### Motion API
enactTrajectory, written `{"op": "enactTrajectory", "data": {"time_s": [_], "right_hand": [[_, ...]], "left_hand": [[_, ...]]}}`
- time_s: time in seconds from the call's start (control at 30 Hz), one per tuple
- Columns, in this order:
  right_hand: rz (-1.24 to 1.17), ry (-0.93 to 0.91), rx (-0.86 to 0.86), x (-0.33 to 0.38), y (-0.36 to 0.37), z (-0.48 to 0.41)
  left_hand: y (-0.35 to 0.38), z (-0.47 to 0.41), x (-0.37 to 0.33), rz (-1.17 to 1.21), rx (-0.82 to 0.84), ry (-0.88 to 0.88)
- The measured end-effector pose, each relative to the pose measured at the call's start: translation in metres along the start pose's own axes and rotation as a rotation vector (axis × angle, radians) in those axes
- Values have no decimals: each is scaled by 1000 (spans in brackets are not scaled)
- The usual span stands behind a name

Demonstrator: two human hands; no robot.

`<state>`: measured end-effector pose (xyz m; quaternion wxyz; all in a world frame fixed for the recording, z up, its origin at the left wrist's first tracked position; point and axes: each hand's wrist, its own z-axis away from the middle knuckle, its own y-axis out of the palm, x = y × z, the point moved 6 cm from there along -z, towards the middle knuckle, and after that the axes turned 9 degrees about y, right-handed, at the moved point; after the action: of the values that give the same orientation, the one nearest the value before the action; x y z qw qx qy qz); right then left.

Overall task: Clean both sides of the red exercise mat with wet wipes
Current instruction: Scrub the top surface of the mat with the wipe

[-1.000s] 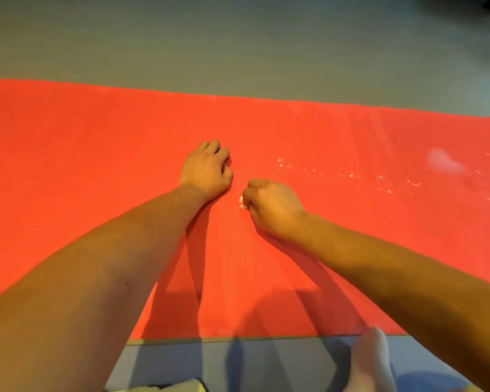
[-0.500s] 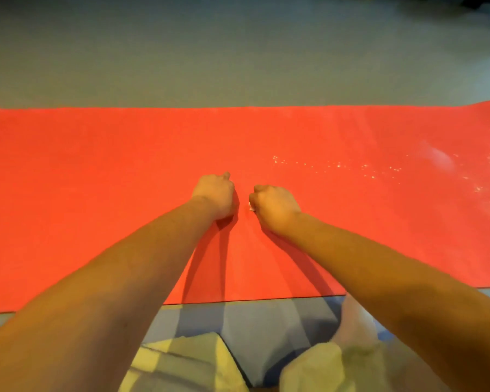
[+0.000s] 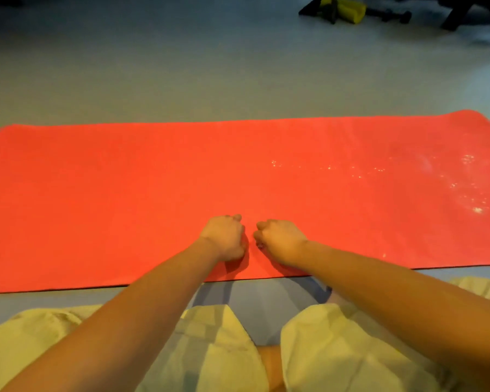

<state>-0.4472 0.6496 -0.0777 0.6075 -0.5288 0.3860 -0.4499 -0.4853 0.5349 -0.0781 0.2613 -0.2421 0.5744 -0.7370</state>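
The mat [image 3: 125, 193] is laid flat on the floor [image 3: 181, 66], with one side turned up and a long edge toward the person. The left hand [image 3: 224, 237] and the right hand [image 3: 280, 240] are rested on it close to that edge, just beside each other but not touching. Both grips are closed into fists. Nothing is seen in the left grip. At the right grip only a small speck is seen, so it cannot be told whether a wipe is held there.

Shiny drops [image 3: 464, 179] are seen toward the right end, so the wiping of the upper side is judged to be in hand. For the next move, the dry-looking left part should probably be wiped, and later the mat must be turned over.

Counted: one mat, two hands, no wipe plainly visible, and one yellow thing [image 3: 348, 7] far behind.
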Motion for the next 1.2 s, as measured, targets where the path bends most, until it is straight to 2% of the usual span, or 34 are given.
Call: {"op": "enactTrajectory", "data": {"time_s": [0.13, 0.3, 0.47, 0.67, 0.9, 1.07, 1.2], "right_hand": [[39, 107, -22, 2, -2, -6], [69, 1, 78, 19, 14, 35], [-25, 99, 90, 13, 12, 47], [14, 126, 155, 20, 5, 48], [-37, 237, 226, -6, -6, 63], [-2, 275, 131, 4, -15, 64], [-6, 290, -39, 7, -23, 68]], "left_hand": [[13, 29, -14, 89, -10, -31], [26, 45, -15, 159, -8, -26], [32, 50, -14, 101, 19, 39], [14, 56, -45, 30, -54, 149], [6, 75, -16, -31, -130, 38], [-31, 71, -12, -79, -65, 74], [-51, 67, -1, -133, -40, 41]]}}
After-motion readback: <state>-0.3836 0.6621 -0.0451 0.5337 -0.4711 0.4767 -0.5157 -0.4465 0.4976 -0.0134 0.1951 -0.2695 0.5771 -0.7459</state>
